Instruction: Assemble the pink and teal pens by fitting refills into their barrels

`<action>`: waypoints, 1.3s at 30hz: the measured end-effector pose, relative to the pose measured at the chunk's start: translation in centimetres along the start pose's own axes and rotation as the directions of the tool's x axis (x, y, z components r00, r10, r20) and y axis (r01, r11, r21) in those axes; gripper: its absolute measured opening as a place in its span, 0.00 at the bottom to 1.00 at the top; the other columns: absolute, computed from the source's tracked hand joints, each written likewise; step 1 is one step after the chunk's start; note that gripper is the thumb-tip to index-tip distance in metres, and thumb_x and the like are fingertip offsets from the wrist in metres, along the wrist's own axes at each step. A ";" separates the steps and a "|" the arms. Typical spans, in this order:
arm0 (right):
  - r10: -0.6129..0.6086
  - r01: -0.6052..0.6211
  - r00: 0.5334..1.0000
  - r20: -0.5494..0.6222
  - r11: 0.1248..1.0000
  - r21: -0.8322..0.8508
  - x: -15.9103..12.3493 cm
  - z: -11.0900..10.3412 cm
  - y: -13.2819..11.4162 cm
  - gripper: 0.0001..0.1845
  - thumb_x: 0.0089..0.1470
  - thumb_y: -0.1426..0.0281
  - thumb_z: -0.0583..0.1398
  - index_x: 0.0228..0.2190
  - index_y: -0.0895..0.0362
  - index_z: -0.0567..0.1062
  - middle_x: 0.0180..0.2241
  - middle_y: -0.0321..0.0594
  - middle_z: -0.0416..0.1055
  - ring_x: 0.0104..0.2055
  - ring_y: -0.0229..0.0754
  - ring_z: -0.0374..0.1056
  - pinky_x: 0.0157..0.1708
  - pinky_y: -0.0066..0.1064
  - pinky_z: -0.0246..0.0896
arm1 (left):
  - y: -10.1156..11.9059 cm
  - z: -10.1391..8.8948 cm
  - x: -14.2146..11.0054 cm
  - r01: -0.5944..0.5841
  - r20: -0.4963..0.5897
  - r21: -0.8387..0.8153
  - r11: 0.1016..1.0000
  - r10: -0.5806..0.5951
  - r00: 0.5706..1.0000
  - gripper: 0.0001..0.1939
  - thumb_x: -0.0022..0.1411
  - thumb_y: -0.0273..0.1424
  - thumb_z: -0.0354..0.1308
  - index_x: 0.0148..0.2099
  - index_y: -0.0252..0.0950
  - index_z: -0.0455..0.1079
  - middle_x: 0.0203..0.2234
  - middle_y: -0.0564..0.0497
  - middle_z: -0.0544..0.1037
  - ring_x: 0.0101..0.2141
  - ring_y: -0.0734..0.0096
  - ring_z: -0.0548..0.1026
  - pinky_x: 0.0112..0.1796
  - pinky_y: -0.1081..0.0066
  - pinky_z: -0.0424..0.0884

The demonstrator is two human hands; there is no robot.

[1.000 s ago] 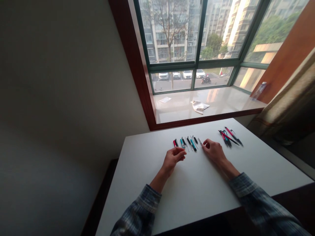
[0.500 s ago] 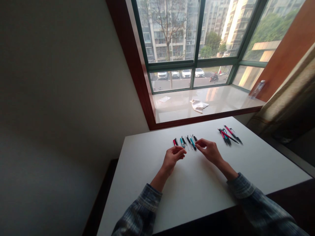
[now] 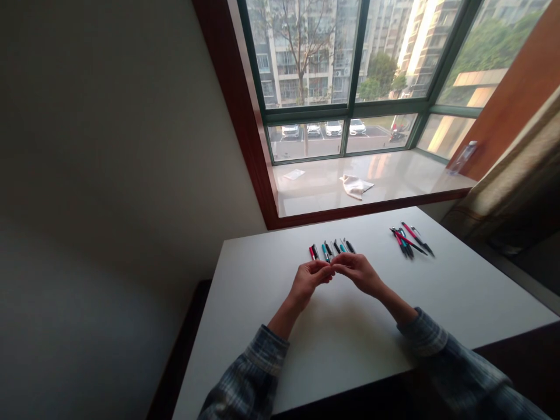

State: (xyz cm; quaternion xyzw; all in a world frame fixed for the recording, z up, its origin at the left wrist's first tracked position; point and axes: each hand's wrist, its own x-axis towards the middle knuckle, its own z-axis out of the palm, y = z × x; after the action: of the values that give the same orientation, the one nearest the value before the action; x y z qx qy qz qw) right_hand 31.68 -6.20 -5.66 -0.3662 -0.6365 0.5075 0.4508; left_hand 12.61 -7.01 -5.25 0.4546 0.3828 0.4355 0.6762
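Observation:
My left hand (image 3: 310, 282) and my right hand (image 3: 359, 273) meet fingertip to fingertip above the white table (image 3: 350, 332). Both are closed in a pinch, and whatever sits between the fingertips is too small or too hidden to name. Just beyond them lies a row of pen parts: a red piece (image 3: 312, 253), a teal barrel (image 3: 325, 252), dark pieces such as a black one (image 3: 349, 246), and thin refills. My right fingers cover the near ends of some of these parts.
To the right on the table lies a loose pile of red, teal and black pens (image 3: 408, 240). Behind the table, a crumpled white cloth (image 3: 356, 186), a flat white packet (image 3: 294, 174) and a clear bottle (image 3: 464, 157) rest on the window sill. A curtain (image 3: 503, 169) hangs at right.
My right hand has moved left from the pen parts until its fingertips meet those of my left hand. The left hand has stayed nearly in place, and the view has shifted slightly.

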 end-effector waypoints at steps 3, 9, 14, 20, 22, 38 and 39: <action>-0.034 0.030 0.999 -0.033 0.992 -0.121 1.0 -1.6 0.5 0.17 0.59 0.54 0.66 0.36 0.55 0.81 0.33 0.40 0.80 0.35 0.44 0.75 0.38 0.36 0.72 | 0.2 0.2 -0.1 0.010 -0.010 -0.015 1.000 -0.011 1.000 0.24 0.52 0.44 0.74 0.45 0.32 0.80 0.34 0.44 0.82 0.31 0.71 0.76 0.38 0.68 0.72; -0.223 -0.002 0.931 -0.290 0.790 -0.613 1.9 -7.7 3.3 0.15 0.60 0.54 0.64 0.36 0.51 0.84 0.38 0.45 0.81 0.42 0.51 0.73 0.42 0.43 0.70 | 0.6 0.1 0.2 -0.041 -0.144 -0.007 0.999 0.040 0.989 0.25 0.52 0.44 0.74 0.47 0.34 0.78 0.30 0.48 0.79 0.27 0.74 0.73 0.32 0.71 0.69; -0.218 0.007 0.951 -0.221 0.727 -0.687 1.4 -9.1 5.2 0.11 0.60 0.57 0.64 0.35 0.48 0.85 0.38 0.41 0.81 0.43 0.50 0.72 0.46 0.42 0.67 | 0.8 -0.1 0.4 -0.059 -0.196 -0.006 0.998 0.057 0.979 0.22 0.52 0.43 0.74 0.44 0.34 0.78 0.29 0.49 0.78 0.27 0.75 0.71 0.32 0.72 0.68; -0.208 -0.004 0.953 -0.222 0.720 -0.694 1.5 -9.2 5.9 0.10 0.59 0.59 0.65 0.35 0.48 0.86 0.38 0.40 0.81 0.43 0.50 0.72 0.47 0.42 0.66 | 0.8 0.0 0.5 -0.073 -0.203 0.005 0.997 0.073 0.976 0.21 0.52 0.43 0.73 0.41 0.33 0.77 0.28 0.50 0.76 0.26 0.76 0.69 0.30 0.73 0.65; -0.196 -0.013 0.955 -0.221 0.720 -0.694 1.6 -9.4 6.0 0.10 0.59 0.59 0.65 0.36 0.48 0.86 0.38 0.40 0.81 0.43 0.50 0.72 0.47 0.42 0.66 | 0.8 0.0 0.5 -0.072 -0.210 0.008 0.997 0.072 0.975 0.21 0.52 0.43 0.73 0.41 0.33 0.77 0.28 0.50 0.76 0.26 0.76 0.69 0.31 0.72 0.65; -0.195 -0.012 0.956 -0.220 0.722 -0.692 1.4 -9.6 5.4 0.13 0.59 0.56 0.65 0.38 0.49 0.86 0.39 0.41 0.81 0.44 0.50 0.72 0.48 0.41 0.66 | 0.5 -1.0 1.0 -0.107 -0.265 0.017 0.994 0.108 0.958 0.21 0.52 0.45 0.73 0.38 0.34 0.77 0.27 0.52 0.76 0.25 0.77 0.68 0.30 0.73 0.65; -0.213 -0.013 0.949 -0.233 0.710 -0.704 1.2 -10.1 5.3 0.14 0.60 0.55 0.64 0.38 0.50 0.85 0.39 0.42 0.81 0.44 0.51 0.72 0.48 0.41 0.66 | 0.5 -1.1 1.1 -0.112 -0.267 0.025 0.993 0.115 0.957 0.21 0.52 0.46 0.73 0.38 0.34 0.77 0.27 0.51 0.77 0.25 0.77 0.68 0.30 0.73 0.65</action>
State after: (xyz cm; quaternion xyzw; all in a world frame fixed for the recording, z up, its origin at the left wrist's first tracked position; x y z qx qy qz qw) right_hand 40.86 -0.80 -9.78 -0.5452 -0.7243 0.1436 0.3969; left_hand 11.81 -5.61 -5.23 0.4161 0.4459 0.5293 0.5899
